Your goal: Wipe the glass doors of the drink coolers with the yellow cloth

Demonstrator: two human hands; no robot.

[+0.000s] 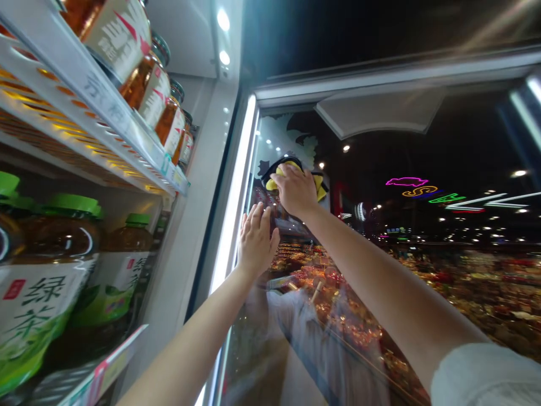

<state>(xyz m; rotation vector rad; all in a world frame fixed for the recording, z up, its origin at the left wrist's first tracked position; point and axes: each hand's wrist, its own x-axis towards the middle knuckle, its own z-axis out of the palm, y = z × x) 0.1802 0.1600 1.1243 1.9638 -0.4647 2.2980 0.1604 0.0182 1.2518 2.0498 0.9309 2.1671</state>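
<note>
A yellow and black cleaning cloth (320, 183) is bunched under my right hand (296, 189), which presses it to the upper left part of a glass door (359, 316). Its fingers curl over the cloth. Lower and to the left, my left hand (257, 239) lies flat on the glass by the lit door edge, fingers stretched out and holding nothing. The white light strip (236, 208) runs down just left of that hand. My reflection shows faintly in the pane.
At the left, cooler shelves hold green tea bottles (34, 304) with green caps, and amber bottles (154, 93) above. The shelf rail (127, 121) juts toward the door frame. Neon signs (418, 192) glow beyond or reflect in the glass.
</note>
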